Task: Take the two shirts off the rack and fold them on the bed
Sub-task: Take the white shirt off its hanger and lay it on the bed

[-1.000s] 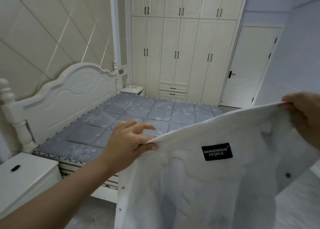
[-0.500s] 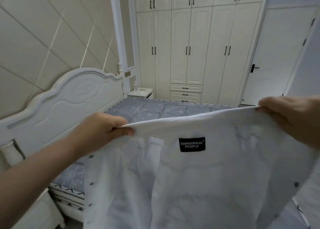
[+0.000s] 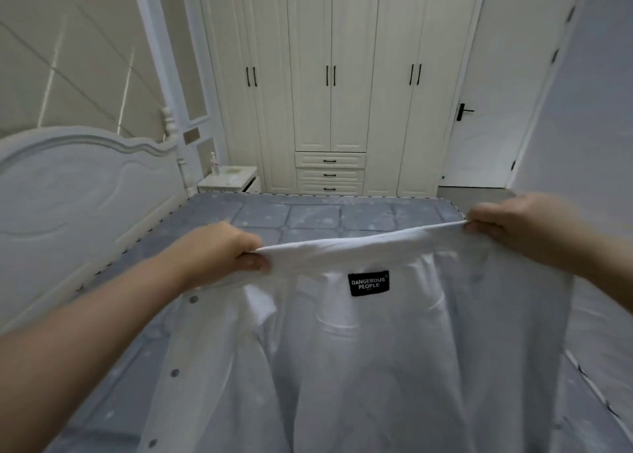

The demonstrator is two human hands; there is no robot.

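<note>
A white button-up shirt [image 3: 376, 367] with a black label hangs stretched between my hands over the bed [image 3: 308, 216]. My left hand [image 3: 219, 250] grips its top edge at the left shoulder. My right hand [image 3: 513, 223] grips the top edge at the right shoulder. The shirt's lower part drapes down toward the grey quilted mattress and hides most of it. Grey buttons run down the shirt's left edge. No rack and no second shirt are in view.
A white headboard [image 3: 78, 192] stands at the left. A small nightstand [image 3: 229, 178] with a bottle sits beyond the bed's far corner. A cream wardrobe [image 3: 329, 82] fills the back wall, with a white door [image 3: 496, 110] to its right.
I have moved over the bed and lowered the shirt toward the mattress. My left hand went from open fingers to a full grip on the shoulder a second ago. Both hands keep hold.
</note>
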